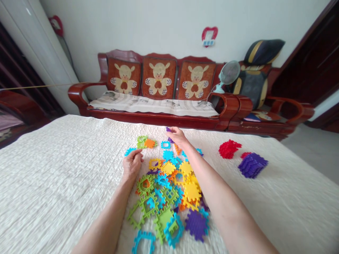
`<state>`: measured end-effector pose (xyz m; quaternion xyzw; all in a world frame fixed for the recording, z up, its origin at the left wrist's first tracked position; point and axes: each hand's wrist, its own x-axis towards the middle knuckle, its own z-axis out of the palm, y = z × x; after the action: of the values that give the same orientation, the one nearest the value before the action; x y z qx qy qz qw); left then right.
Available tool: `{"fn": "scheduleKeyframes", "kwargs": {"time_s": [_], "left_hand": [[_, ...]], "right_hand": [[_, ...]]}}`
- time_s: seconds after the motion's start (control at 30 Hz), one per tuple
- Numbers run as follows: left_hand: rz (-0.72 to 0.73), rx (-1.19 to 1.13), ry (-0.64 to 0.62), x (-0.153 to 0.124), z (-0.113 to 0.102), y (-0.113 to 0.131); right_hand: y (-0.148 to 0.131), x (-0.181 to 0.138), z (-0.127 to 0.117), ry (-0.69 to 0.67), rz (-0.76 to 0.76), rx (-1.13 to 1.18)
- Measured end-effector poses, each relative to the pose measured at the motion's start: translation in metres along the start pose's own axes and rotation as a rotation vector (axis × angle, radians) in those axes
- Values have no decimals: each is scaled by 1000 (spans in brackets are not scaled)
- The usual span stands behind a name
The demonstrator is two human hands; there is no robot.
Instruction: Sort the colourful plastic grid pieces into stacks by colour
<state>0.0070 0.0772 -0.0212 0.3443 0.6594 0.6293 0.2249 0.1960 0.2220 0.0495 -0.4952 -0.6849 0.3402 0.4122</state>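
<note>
Purple piece, pinched at the fingertips of the right hand, sits at that hand's far left side, near the far edge of the white cloth. That edge runs just beyond the right hand, with the wooden sofa behind it. To the left of the left hand, a broad stretch of cloth reaches out to the side edge. To the right of the right hand, cloth lies between the forearm and the red stack; the purple stack stands nearer the person and farther right, well apart from the hand, with more cloth between it and the right edge.

The right hand is closed down to a narrow pinch on the purple piece. The left hand is loosely curled, palm side mostly hidden; whether it grips anything I cannot tell. A blue piece lies just past its knuckles. Beyond it and to the right, toward the other hand, are a green piece and an orange piece. A blue frame lies just left of the right hand, on the near side. The mixed pile spreads between the forearms, nearer the person than both hands.
</note>
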Motion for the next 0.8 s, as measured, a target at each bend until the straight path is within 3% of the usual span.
{"fn": "scheduleKeyframes", "kwargs": {"time_s": [0.13, 0.3, 0.8], "left_hand": [[-6, -11, -7, 0, 0, -1], [-19, -39, 16, -2, 1, 5], [-5, -6, 5, -3, 1, 6]], "right_hand": [[12, 12, 0, 72, -12, -339], [22, 17, 6, -180, 66, -643], [26, 38, 1, -523, -85, -829]]}}
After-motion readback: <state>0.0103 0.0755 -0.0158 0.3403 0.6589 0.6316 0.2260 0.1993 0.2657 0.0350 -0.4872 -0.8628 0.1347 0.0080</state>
